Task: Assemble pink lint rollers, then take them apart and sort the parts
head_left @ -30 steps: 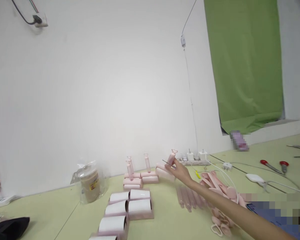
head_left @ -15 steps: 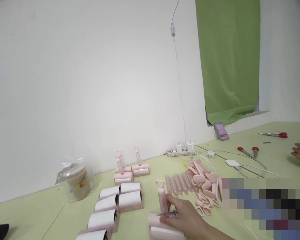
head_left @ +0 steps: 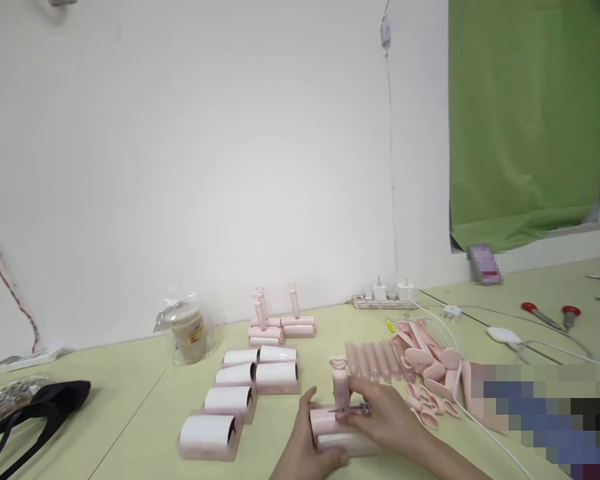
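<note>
Near the table's front edge my right hand is closed over a pink lint roller, whose heart-topped handle stands upright, and it also pinches a small metal tool. My left hand cups the roller's left end from below, fingers curled round it. Just left of the hands lie several white rolls in pink holders. Farther back, by the wall, stand assembled pink rollers.
Pink tubes and a heap of pink handles lie to the right. A power strip, white cables and red-handled tools sit at the back right. A bagged cup and a black bag are on the left.
My right hand brought the pink roller from the far row by the wall down to the near table edge. My left hand has come into view and taken hold of it.
</note>
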`<state>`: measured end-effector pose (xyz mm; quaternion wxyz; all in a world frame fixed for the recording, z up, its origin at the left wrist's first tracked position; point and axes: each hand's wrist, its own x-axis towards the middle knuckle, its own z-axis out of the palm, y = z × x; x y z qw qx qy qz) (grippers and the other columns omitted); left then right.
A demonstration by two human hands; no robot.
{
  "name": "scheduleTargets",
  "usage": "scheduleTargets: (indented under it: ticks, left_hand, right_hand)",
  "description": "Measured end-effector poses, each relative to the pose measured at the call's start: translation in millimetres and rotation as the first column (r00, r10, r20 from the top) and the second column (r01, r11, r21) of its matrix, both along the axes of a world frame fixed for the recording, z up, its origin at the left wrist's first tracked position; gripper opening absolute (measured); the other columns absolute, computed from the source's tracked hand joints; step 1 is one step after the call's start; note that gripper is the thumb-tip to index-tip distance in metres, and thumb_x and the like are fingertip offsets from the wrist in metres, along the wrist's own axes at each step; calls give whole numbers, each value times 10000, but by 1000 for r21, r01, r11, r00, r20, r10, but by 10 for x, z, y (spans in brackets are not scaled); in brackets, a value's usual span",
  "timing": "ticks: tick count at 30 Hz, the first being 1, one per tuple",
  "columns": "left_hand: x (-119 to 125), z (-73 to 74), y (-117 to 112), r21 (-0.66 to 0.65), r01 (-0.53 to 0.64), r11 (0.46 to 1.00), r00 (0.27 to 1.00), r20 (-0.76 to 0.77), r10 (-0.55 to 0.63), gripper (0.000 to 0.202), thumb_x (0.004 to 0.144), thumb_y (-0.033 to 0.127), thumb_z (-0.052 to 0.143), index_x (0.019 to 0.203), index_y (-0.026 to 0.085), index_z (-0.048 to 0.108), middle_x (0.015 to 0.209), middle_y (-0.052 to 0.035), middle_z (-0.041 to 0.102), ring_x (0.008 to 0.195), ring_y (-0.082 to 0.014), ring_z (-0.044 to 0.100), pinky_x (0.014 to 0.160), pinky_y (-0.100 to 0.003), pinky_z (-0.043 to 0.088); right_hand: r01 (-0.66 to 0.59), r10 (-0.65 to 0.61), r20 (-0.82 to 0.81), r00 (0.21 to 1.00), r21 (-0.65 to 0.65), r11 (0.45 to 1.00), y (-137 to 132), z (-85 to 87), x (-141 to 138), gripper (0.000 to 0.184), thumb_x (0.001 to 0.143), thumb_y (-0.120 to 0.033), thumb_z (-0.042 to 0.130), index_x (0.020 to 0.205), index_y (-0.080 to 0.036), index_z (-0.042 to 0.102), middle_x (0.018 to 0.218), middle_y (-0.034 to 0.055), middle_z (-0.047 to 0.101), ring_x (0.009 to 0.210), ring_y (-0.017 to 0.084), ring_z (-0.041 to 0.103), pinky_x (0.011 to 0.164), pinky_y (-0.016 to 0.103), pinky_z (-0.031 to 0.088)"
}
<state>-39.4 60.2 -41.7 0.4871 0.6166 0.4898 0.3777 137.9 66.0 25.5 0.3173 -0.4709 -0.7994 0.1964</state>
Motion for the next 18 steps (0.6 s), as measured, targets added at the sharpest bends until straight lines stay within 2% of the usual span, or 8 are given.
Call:
scheduleTargets:
  ticks: [3, 5, 8, 10, 12, 14, 16, 18]
  left_hand:
    - [64, 54, 139, 91, -32, 995, 984, -172, 47, 615, 515, 215, 672, 1079, 145, 438, 1045, -95, 463, 1011, -253, 456, 863, -329, 373]
    - [74, 52, 206, 164, -73, 984, 951, -285, 118, 547, 519, 207, 660, 1034, 159, 483, 1039, -84, 466, 1049, -252, 417, 909, -324, 331]
    - [87, 12, 295, 231, -64, 971, 956, -266, 127, 659, 550, 190, 619, 1167, 150, 389, 1127, -92, 434, 1104, -227, 377, 966, -294, 275]
    - [92, -32, 329, 252, -99, 963, 960, -230, 159, 782, 540, 169, 615, 1245, 126, 280, 1192, -114, 396, 1137, -229, 351, 990, -294, 250]
    - [77, -73, 323, 278, -145, 949, 955, -213, 208, 901, 494, 159, 646, 1279, 109, 207, 1259, -140, 342, 1174, -256, 309, 1002, -313, 241]
    - [38, -88, 280, 340, -150, 929, 943, -235, 238, 945, 452, 163, 681, 1281, 105, 230, 1304, -150, 306, 1215, -285, 252, 1023, -319, 211]
    - [-5, -64, 222, 387, -134, 912, 928, -273, 253, 854, 481, 163, 667, 1259, 123, 317, 1285, -135, 352, 1213, -277, 271, 1030, -295, 199]
    - [-23, -6, 180, 364, -143, 920, 919, -296, 260, 663, 549, 142, 609, 1189, 169, 437, 1217, -97, 439, 1174, -237, 347, 1014, -254, 221]
  right_hand:
    - [84, -80, -153, 985, 17, 996, 68, 66, 121, 151, 698, -344, 552, 782, -224, 586, 773, -3, 655, 666, 184, 577, 581, 252, 416]
    - [182, -169, -345, 923, 6, 983, 107, 132, 222, 268, 717, -422, 525, 872, -210, 579, 889, 44, 649, 685, 200, 583, 563, 269, 448]
    - [287, -226, -547, 806, 27, 957, 105, 175, 334, 377, 688, -506, 539, 891, -191, 575, 935, 91, 635, 740, 241, 595, 551, 291, 484]
    - [307, -207, -581, 787, 77, 949, 50, 131, 359, 341, 657, -499, 584, 823, -201, 596, 883, 88, 649, 802, 272, 595, 584, 303, 501]
    - [257, -139, -571, 809, 131, 957, -36, 47, 350, 279, 654, -464, 609, 793, -223, 608, 861, 71, 656, 839, 277, 593, 621, 304, 513]
    - [105, 5, -517, 856, 183, 978, -133, -35, 322, 224, 669, -412, 617, 824, -251, 606, 830, 44, 662, 818, 256, 607, 639, 296, 523]
    - [-96, 169, -432, 886, 186, 978, -224, -76, 287, 224, 676, -372, 624, 876, -277, 589, 771, 17, 664, 753, 227, 623, 621, 282, 528]
    - [-247, 282, -366, 887, 138, 959, -296, -66, 257, 246, 677, -374, 627, 902, -287, 580, 731, 9, 661, 672, 206, 627, 564, 266, 528]
